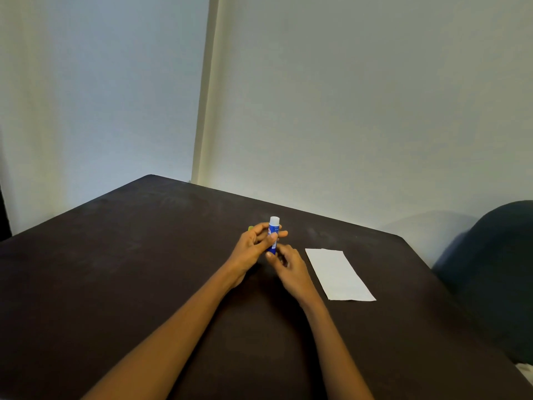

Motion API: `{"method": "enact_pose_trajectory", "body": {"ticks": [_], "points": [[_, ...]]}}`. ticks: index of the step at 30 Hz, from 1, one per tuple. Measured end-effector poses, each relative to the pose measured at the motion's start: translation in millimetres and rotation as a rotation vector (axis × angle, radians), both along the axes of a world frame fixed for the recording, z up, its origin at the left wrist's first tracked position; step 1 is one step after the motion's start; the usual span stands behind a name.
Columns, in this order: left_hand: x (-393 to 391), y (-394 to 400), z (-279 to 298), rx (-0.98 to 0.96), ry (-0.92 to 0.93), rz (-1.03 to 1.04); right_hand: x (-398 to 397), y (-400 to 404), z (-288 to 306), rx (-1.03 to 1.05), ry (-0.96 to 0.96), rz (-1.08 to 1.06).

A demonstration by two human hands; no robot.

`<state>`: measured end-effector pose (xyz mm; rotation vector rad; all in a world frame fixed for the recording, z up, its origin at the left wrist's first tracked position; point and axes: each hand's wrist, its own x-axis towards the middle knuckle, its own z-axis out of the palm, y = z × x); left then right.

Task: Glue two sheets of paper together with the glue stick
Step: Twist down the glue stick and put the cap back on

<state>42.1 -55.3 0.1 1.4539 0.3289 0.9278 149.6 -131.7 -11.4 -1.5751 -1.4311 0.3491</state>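
Observation:
A blue glue stick (pixel 273 231) with a white top stands upright above the dark table (pixel 129 269), near its middle. My left hand (pixel 253 246) wraps around the stick's body. My right hand (pixel 288 265) pinches its lower end from below. A small yellow-green piece (pixel 250 228) shows behind my left fingers; I cannot tell what it is. White paper (pixel 339 274) lies flat on the table just right of my right hand, apart from both hands. It looks like one strip; whether a second sheet lies with it I cannot tell.
The table's far edge runs close to a pale wall (pixel 346 111). A dark rounded chair or cushion (pixel 496 269) stands past the table's right edge.

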Motion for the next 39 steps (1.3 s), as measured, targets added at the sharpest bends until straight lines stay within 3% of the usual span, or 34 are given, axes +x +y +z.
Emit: {"method": "enact_pose_trajectory", "body": {"ticks": [7, 13, 17, 19, 26, 30, 32, 36, 39], "points": [[3, -7, 0, 0.032, 0.017, -0.028, 5, -2, -2, 0.036, -0.171, -0.333], [1, -2, 0, 0.056, 0.026, 0.086, 4, -2, -2, 0.082, -0.220, -0.123], [4, -3, -2, 0.100, 0.044, 0.109, 11, -7, 3, 0.106, -0.399, -0.384], [6, -4, -3, 0.120, 0.061, 0.110, 12, -8, 4, 0.087, -0.395, -0.459], [1, -2, -1, 0.119, 0.028, 0.170, 11, -7, 1, 0.025, -0.268, -0.139], [4, -2, -2, 0.141, 0.097, 0.168, 14, -8, 2, 0.037, -0.469, -0.386], [5, -4, -2, 0.139, 0.117, 0.151, 13, -8, 2, 0.037, -0.450, -0.434], [2, -4, 1, 0.096, 0.043, 0.165, 12, -5, -1, 0.039, -0.358, -0.278], [2, -3, 2, 0.078, 0.015, 0.201, 11, -4, -2, 0.037, -0.437, -0.209]]}}
